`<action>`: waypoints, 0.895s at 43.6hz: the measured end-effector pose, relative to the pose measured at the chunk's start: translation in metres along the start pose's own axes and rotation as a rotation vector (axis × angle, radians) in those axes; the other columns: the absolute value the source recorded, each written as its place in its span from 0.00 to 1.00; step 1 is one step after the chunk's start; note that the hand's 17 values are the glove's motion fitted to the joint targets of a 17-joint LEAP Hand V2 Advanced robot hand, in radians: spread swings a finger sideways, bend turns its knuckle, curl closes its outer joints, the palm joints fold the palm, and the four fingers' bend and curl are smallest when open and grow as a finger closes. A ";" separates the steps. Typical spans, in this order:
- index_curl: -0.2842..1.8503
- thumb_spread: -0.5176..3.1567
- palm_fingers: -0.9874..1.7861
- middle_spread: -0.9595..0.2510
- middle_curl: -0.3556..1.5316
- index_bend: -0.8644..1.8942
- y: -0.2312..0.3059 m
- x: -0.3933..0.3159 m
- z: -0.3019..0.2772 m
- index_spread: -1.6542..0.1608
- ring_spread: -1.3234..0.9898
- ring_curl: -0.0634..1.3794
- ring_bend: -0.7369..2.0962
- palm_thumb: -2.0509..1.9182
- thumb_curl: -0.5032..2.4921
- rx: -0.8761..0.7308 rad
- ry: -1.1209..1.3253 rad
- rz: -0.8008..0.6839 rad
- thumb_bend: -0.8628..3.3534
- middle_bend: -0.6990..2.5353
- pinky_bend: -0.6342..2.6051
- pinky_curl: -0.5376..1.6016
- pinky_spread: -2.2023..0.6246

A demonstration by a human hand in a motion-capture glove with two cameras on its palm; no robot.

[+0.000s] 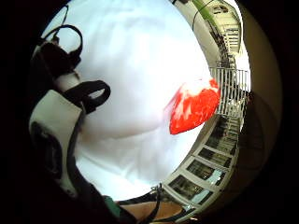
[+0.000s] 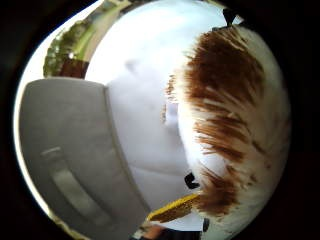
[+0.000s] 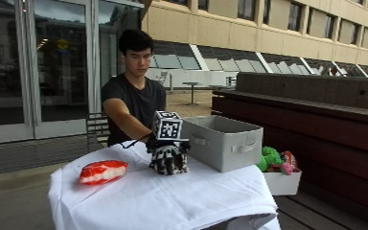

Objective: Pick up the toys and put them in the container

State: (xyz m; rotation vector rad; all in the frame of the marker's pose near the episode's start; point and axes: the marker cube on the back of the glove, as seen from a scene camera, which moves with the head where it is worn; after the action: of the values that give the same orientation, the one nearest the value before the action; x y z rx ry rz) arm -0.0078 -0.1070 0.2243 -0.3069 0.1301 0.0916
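Observation:
On the white-clothed table my gloved right hand points fingers down, right beside the grey fabric container. The fingers curl round a brown-and-white furry plush toy with a black eye and yellow beak; it fills much of the thumb side palm view, next to the container's grey wall. From outside the hand hides most of that toy. A red-and-white plush toy lies on the cloth near the table's left side, apart from the hand, and also shows on the cloth in the little finger side view.
A small white bin with green and pink toys stands low at the table's right, beside a dark wooden bench wall. The cloth hangs over the table's front edge. Bare cloth lies in front of the hand.

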 end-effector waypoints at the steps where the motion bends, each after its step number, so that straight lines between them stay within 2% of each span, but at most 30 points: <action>1: 0.28 0.38 0.80 0.59 0.42 0.51 0.001 0.002 -0.001 0.75 0.42 0.33 0.60 0.75 0.36 -0.001 0.000 -0.001 0.30 0.41 0.47 0.36 0.62; 5: 0.29 0.39 0.86 0.57 0.46 0.51 0.002 0.013 -0.011 0.77 0.41 0.36 0.64 0.78 0.38 -0.005 -0.023 0.014 0.33 0.48 0.44 0.36 0.60; 10: 0.31 0.40 0.85 0.57 0.47 0.53 0.014 0.037 -0.060 0.79 0.40 0.36 0.65 0.79 0.40 0.010 -0.052 0.081 0.36 0.51 0.43 0.37 0.59; 11: 0.30 0.36 0.78 0.56 0.47 0.50 0.014 0.041 -0.072 0.78 0.40 0.37 0.65 0.72 0.38 0.037 -0.058 0.102 0.30 0.49 0.45 0.38 0.60; 15: 0.30 0.35 0.70 0.54 0.45 0.45 0.012 0.059 -0.134 0.76 0.40 0.36 0.63 0.68 0.38 0.249 -0.072 0.156 0.26 0.44 0.50 0.41 0.61; 20: 0.29 0.35 0.68 0.51 0.44 0.40 0.035 0.067 -0.209 0.75 0.39 0.36 0.63 0.67 0.38 0.318 -0.089 0.127 0.25 0.42 0.53 0.43 0.61; 25: 0.28 0.36 0.69 0.50 0.44 0.37 0.058 0.054 -0.259 0.73 0.39 0.35 0.62 0.67 0.38 0.347 -0.092 0.065 0.24 0.41 0.53 0.43 0.62; 39: 0.27 0.37 0.69 0.47 0.45 0.36 0.109 -0.048 -0.319 0.71 0.39 0.35 0.61 0.68 0.40 0.416 -0.094 -0.099 0.23 0.38 0.53 0.43 0.62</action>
State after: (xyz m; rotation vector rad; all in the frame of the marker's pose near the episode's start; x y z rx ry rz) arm -0.1031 -0.1052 -0.1027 0.1068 0.0387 -0.0206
